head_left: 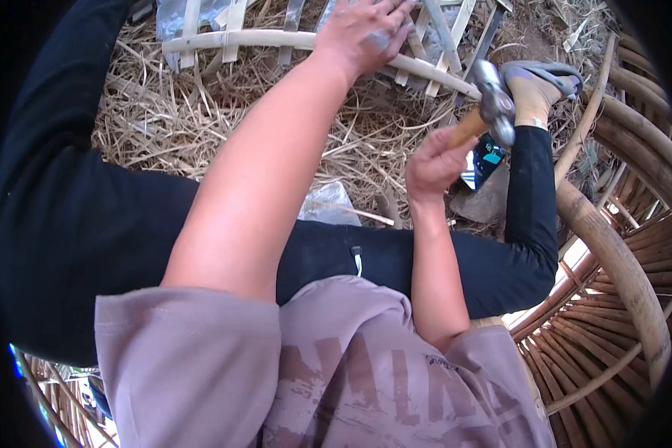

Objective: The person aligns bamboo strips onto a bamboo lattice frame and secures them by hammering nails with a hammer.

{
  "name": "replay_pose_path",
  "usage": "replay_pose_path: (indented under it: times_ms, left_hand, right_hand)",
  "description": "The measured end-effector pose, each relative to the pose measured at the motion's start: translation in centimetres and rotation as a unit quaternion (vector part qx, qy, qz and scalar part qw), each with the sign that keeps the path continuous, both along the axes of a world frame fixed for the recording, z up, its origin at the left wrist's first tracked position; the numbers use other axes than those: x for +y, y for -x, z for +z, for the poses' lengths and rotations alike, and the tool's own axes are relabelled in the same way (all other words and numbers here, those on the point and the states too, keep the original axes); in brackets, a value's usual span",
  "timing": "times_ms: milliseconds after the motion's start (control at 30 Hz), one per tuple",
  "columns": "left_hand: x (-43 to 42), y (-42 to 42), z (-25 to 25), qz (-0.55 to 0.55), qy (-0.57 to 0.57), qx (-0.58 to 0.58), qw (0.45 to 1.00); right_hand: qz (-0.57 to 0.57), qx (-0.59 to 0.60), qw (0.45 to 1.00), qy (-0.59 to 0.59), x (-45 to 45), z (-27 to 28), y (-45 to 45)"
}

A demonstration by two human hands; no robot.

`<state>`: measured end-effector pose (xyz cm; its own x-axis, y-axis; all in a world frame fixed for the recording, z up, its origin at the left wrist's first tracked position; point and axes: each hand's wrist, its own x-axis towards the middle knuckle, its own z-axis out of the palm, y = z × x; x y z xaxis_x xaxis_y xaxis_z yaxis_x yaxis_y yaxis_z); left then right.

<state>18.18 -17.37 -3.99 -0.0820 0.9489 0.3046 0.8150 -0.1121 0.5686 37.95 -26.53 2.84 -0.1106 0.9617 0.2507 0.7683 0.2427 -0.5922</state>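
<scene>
My left hand [364, 33] is closed over a pale curved wooden strip [272, 39] at the top, its fingertips partly cut off by the frame edge. Several flat slats [234, 30] cross this strip. My right hand [437, 166] grips the wooden handle of a hammer [494, 101], whose metal head is raised near the strip's right end. Below the hammer head, a phone [484, 160] with a lit screen leans by a stone [481, 200].
Dry straw and shavings [149, 119] cover the ground. A sandalled foot [534, 89] is at the upper right, beside curved bamboo poles [612, 254]. Clear plastic [332, 201] lies near my black-trousered legs [381, 250]. More bamboo lattice [52, 388] shows at the lower left.
</scene>
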Motion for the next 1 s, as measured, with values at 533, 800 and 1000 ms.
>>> replay_pose_path:
  times_ms: [533,800,1000]
  left_hand:
    - [0.4,-0.4,-1.1,-0.003,-0.034,-0.011,0.999]
    - [0.1,0.0,-0.1,0.007,-0.028,0.022,0.999]
    - [0.5,-0.3,-1.0,-0.003,-0.038,-0.006,0.999]
  right_hand:
    - [0.011,-0.158,0.982,0.105,0.5,1.3,1.1]
    - [0.015,-0.075,0.995,-0.06,0.5,1.6,-0.5]
    - [0.187,-0.204,0.96,0.032,6.7,8.7,-2.6]
